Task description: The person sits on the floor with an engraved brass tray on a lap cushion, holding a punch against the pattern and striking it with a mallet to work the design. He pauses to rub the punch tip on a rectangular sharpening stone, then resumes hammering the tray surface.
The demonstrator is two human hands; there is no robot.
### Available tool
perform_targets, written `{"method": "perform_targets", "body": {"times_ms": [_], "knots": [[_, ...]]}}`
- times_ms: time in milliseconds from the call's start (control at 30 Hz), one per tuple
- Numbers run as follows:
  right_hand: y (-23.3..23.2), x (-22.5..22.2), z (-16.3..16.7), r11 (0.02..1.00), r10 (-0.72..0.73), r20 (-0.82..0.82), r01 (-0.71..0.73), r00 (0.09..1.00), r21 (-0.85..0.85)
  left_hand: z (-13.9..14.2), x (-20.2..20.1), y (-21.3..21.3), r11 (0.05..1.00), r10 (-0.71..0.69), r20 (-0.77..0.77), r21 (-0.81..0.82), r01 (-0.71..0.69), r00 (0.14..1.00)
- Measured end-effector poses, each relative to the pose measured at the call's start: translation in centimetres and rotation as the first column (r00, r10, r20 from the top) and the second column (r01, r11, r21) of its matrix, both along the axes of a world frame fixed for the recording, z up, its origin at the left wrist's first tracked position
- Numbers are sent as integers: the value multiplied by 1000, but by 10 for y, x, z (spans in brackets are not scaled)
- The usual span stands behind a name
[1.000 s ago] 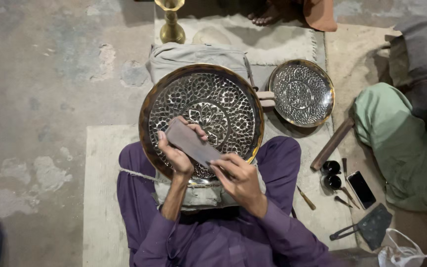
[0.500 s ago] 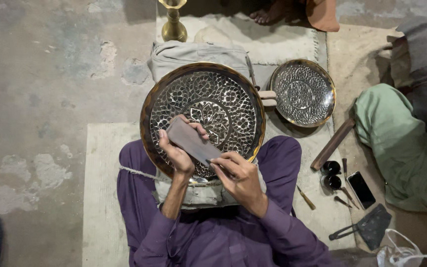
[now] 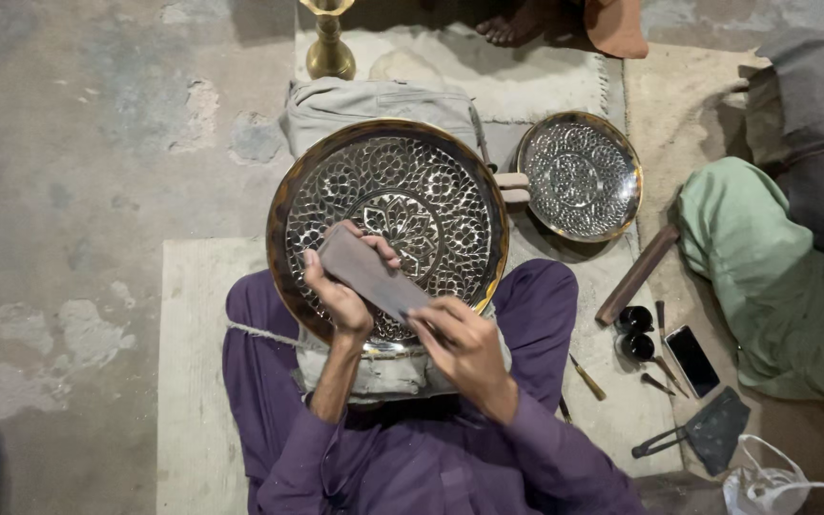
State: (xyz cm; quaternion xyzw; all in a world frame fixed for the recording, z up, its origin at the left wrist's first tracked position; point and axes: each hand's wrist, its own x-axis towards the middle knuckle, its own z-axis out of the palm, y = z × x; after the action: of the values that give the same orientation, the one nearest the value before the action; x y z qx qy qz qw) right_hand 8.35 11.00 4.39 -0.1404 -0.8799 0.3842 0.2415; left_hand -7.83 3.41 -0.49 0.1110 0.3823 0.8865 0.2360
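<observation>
Beyond my work a smaller engraved plate (image 3: 579, 175) lies on the mat (image 3: 536, 86), right of a folded grey cloth (image 3: 364, 100). A brass stand (image 3: 329, 48) sits at the top edge of the mat. To my right lie a wooden bar (image 3: 636, 275), two small dark cups (image 3: 635, 332), a phone (image 3: 691, 360), a wood-handled tool (image 3: 587, 379) and a dark flat scoop (image 3: 708, 431). Near the scoop, a white bag (image 3: 779, 486). A person's green-clad leg (image 3: 765, 277) rests well right. A bare foot (image 3: 517, 24) shows at top.
</observation>
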Motion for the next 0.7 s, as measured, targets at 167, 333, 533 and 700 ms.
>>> {"method": "perform_targets", "body": {"times_ms": [167,333,533,700], "knots": [[-3,32,4,997,-71,-51,70,996,-11,0,2,1,1000,-1,1,-1,1,1000],[0,-3,-3,999,-15,16,15,1000,-32,1,2,2,999,-3,34,38,2,999],[-2,20,7,1000,-18,-52,19,998,23,0,3,1,998,-38,58,54,35,998],[-3,21,6,999,-49,-65,50,997,9,1,4,2,999,-12,17,40,11,1000]]}}
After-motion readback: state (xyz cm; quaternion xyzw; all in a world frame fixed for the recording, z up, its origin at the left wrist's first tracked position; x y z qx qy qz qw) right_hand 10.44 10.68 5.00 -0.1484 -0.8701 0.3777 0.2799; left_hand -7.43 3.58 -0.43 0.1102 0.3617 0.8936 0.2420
